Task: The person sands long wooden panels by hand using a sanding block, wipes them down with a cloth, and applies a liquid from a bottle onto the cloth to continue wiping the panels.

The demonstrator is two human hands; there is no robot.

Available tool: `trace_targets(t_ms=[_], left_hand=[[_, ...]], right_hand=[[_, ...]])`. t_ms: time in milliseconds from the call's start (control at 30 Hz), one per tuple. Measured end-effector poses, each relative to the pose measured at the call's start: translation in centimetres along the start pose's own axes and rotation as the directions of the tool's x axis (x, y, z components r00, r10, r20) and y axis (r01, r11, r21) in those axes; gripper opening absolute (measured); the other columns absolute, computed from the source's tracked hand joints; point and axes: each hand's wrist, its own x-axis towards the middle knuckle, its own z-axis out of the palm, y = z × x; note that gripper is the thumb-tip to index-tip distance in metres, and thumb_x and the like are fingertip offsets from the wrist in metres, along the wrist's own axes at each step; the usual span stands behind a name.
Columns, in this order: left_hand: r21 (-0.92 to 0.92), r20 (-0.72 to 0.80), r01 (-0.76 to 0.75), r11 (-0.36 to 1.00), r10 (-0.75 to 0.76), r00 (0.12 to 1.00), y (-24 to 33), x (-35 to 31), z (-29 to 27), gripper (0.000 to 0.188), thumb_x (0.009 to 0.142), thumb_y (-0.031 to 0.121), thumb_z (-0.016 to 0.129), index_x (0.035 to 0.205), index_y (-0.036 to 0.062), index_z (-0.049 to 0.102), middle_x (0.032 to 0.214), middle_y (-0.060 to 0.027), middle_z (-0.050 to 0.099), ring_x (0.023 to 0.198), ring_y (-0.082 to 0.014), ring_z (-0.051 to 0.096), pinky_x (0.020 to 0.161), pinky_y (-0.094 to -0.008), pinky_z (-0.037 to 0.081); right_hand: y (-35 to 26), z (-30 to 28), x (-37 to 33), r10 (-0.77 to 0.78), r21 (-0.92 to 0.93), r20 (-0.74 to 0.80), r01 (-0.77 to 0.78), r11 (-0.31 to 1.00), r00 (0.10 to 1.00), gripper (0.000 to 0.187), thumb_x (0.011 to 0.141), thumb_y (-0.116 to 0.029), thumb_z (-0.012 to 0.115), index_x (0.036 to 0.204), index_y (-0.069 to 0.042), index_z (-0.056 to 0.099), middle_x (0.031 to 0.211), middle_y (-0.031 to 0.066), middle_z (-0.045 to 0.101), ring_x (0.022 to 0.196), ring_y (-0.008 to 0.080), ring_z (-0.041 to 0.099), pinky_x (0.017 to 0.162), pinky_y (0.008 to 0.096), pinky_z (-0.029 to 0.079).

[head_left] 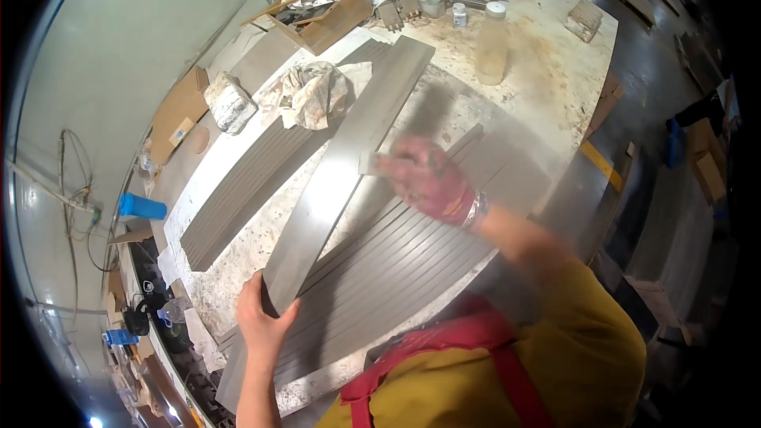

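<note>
Nearest to you, your yellow sleeve (590,341) and red apron (444,341) fill the lower edge of the view. Your bare left hand (265,319) grips the near end of a long grey board (337,178), thumb on its right edge and fingers on its left. The board lies aslant, running away from you up and to the right, between two groups of grey slats. The closer group, a row of slats (372,277) laid side by side, spreads to the right of the board and under your right forearm. Your right hand (428,178), in a reddish glove and blurred, closes its fingertips on a small pale pad (369,162) at the board's right edge, about midway along. Left of the board sits a second stack of slats (246,198), with a crumpled cloth (313,95) on top and a white bundle (230,103) beside it. A blue cup (143,206) is farther left. Beyond, on the stained white table (547,71), a capped clear bottle (491,51) stands near a small white bottle (460,14); a wooden tray (341,22) lies left of them, and a tan block (584,21) rests toward the far right corner.
</note>
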Motion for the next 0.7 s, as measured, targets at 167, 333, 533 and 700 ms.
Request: trace_targets(t_ms=[167,333,533,700], left_hand=[[-0.031,0.009,0.027,0.999,-0.027,1.0,1.3,-1.3,-0.4,0.069,0.058,0.019,0.081,0.116,-0.0028,0.053,0.105,-0.0191,0.058,0.098,-0.0351,0.057,0.085,-0.0393,0.045],[-0.068,0.053,0.101,0.993,-0.098,0.994,1.5,-3.0,0.5,0.071,0.06,0.021,0.081,0.119,-0.0038,0.052,0.108,-0.0196,0.058,0.101,-0.0342,0.057,0.089,-0.0385,0.044],[-0.097,0.089,0.151,0.984,-0.143,0.986,2.3,-4.4,0.3,0.072,0.06,0.023,0.081,0.12,-0.0043,0.051,0.111,-0.0208,0.058,0.104,-0.0341,0.057,0.091,-0.0384,0.044],[-0.009,0.137,0.12,0.993,-0.117,0.984,2.8,-5.9,2.2,0.068,0.061,0.024,0.081,0.117,-0.0037,0.053,0.111,-0.0196,0.057,0.104,-0.0357,0.054,0.089,-0.0402,0.044]], right_hand=[[6.8,-1.9,-0.5,0.198,-0.204,-0.162,-0.229,0.952,0.967,0.053,0.074,0.001,0.058,0.123,-0.02,0.055,0.097,0.0102,0.052,0.085,0.0218,0.053,0.069,0.0318,0.05],[2.9,-3.0,-0.2,0.22,0.03,-0.034,-0.219,0.975,0.975,0.053,0.072,0.001,0.059,0.121,-0.02,0.057,0.092,0.0096,0.052,0.082,0.0198,0.053,0.069,0.0324,0.05],[7.6,-4.3,-0.8,0.267,-0.262,-0.096,-0.283,0.922,0.959,0.043,0.077,-0.003,0.06,0.118,-0.016,0.058,0.093,0.0095,0.052,0.083,0.0209,0.055,0.075,0.0336,0.05],[8.2,-8.1,-2.5,0.462,-0.081,-0.214,-0.487,0.87,0.861,0.038,0.078,-0.002,0.061,0.116,-0.006,0.058,0.101,0.0152,0.054,0.094,0.0292,0.056,0.082,0.0351,0.046]])
